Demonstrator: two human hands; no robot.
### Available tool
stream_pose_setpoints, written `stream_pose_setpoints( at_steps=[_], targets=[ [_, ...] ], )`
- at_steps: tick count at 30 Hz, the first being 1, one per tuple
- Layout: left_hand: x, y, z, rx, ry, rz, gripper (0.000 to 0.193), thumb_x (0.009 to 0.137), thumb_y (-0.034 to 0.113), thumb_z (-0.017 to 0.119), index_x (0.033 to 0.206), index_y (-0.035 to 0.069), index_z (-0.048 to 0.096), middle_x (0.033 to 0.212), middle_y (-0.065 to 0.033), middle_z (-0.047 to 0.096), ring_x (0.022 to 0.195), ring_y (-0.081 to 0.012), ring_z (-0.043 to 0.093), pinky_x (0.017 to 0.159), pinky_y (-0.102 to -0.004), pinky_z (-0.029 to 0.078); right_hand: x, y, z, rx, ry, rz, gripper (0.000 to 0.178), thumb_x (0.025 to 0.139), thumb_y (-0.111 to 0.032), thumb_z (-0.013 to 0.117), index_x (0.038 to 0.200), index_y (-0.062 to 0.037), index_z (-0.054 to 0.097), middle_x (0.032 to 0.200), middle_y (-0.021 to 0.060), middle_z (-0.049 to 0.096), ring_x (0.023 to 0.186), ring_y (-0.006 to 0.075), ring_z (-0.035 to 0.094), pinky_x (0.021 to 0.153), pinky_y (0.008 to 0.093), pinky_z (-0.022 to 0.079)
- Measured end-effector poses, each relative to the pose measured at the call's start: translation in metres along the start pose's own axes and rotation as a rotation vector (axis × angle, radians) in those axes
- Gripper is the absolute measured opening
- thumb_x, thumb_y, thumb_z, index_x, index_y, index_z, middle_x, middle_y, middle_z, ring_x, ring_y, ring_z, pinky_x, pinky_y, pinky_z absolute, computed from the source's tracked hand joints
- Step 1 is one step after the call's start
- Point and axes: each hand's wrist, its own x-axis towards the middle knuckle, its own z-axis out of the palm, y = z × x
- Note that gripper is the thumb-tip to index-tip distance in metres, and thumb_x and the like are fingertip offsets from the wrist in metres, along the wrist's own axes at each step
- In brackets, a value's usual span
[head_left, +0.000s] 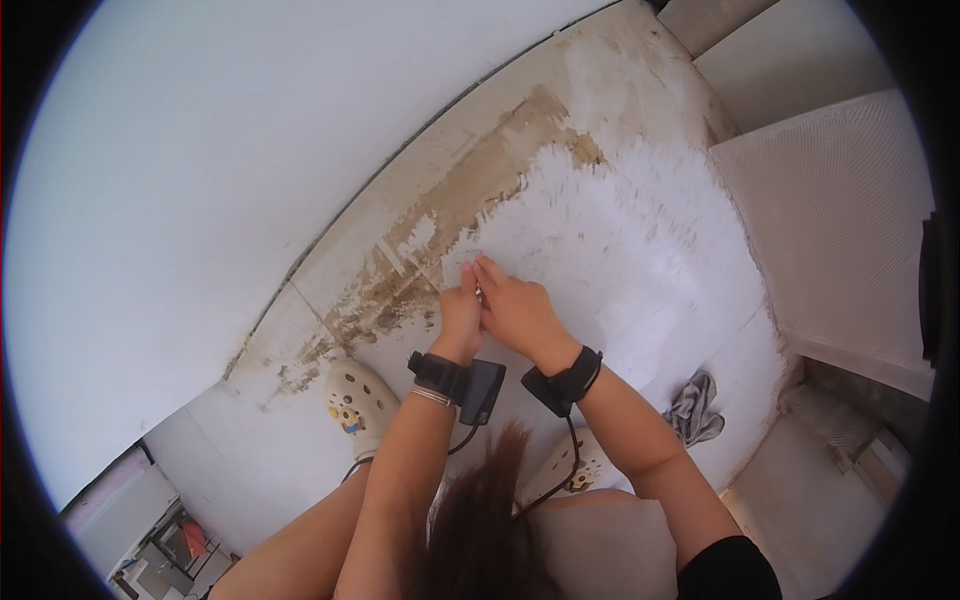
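Pinching a small shiny piece (480,297), mostly hidden, between left hand (461,318) and right hand (516,310), closed narrow together, likely for steadiness, right beside brown grime (465,190) along the floor's (640,260) left edge, with a crumpled grey rag (694,410) near the right edge!

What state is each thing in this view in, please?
Left hand: curled, against the right hand
Right hand: closed with it around a small object, mostly hidden
Floor: partly white, partly brown-stained
Grey cloth: crumpled on the floor
Left clog: worn
Wrist devices: strapped on
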Motion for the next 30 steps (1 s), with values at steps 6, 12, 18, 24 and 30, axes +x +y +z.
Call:
stream_pose_setpoints(
  at_steps=[6, 12, 18, 24, 30],
  targets=[
    [0.022, 0.021, -0.005, 0.123, 0.008, 0.078, 0.040, 0.082, 0.036, 0.043, 0.085, -0.003, 0.051, 0.079, -0.0070, 0.053, 0.071, -0.0128, 0.051, 0.057, -0.0249, 0.042, 0.025, -0.005, -0.006, 0.100, 0.071, 0.036, 0.043, 0.066, -0.015, 0.051, 0.105, -0.0010, 0.044, 0.110, 0.0097, 0.044, 0.067, 0.0238, 0.056, 0.055, 0.0334, 0.045],
    [0.011, -0.008, -0.008, 0.113, -0.021, 0.028, 0.042, 0.082, 0.037, 0.042, 0.083, -0.004, 0.051, 0.077, -0.0063, 0.053, 0.069, -0.0126, 0.051, 0.054, -0.0254, 0.042, -0.005, -0.003, 0.009, 0.113, 0.075, 0.107, 0.041, 0.065, -0.013, 0.050, 0.104, 0.0014, 0.044, 0.109, 0.0106, 0.044, 0.065, 0.0247, 0.056, 0.052, 0.0347, 0.044],
    [0.022, 0.033, -0.002, 0.123, -0.101, 0.028, 0.039, 0.082, 0.037, 0.042, 0.080, -0.001, 0.049, 0.076, -0.0054, 0.051, 0.073, -0.0116, 0.051, 0.059, -0.0251, 0.043, 0.025, -0.008, 0.002, 0.160, 0.195, 0.098, 0.041, 0.066, -0.013, 0.049, 0.104, 0.0022, 0.043, 0.109, 0.0123, 0.045, 0.064, 0.0258, 0.056, 0.052, 0.0343, 0.044],
    [0.005, 0.000, -0.007, 0.206, -0.021, -0.013, 0.041, 0.082, 0.039, 0.041, 0.083, -0.001, 0.049, 0.079, -0.0056, 0.051, 0.072, -0.0125, 0.051, 0.058, -0.0256, 0.043, 0.001, -0.007, 0.011, 0.135, 0.018, 0.187, 0.041, 0.065, -0.012, 0.048, 0.104, 0.0015, 0.043, 0.104, 0.0103, 0.047, 0.061, 0.0259, 0.056, 0.049, 0.0357, 0.043],
    [0.019, 0.035, 0.005, 0.169, -0.087, 0.012, 0.040, 0.083, 0.038, 0.040, 0.094, 0.001, 0.048, 0.089, -0.0064, 0.053, 0.077, -0.0139, 0.053, 0.065, -0.0246, 0.045, 0.029, -0.003, -0.004, 0.114, 0.145, 0.128, 0.039, 0.065, -0.012, 0.049, 0.100, 0.0024, 0.044, 0.098, 0.0120, 0.049, 0.061, 0.0278, 0.055, 0.050, 0.0358, 0.043]
  ],
)
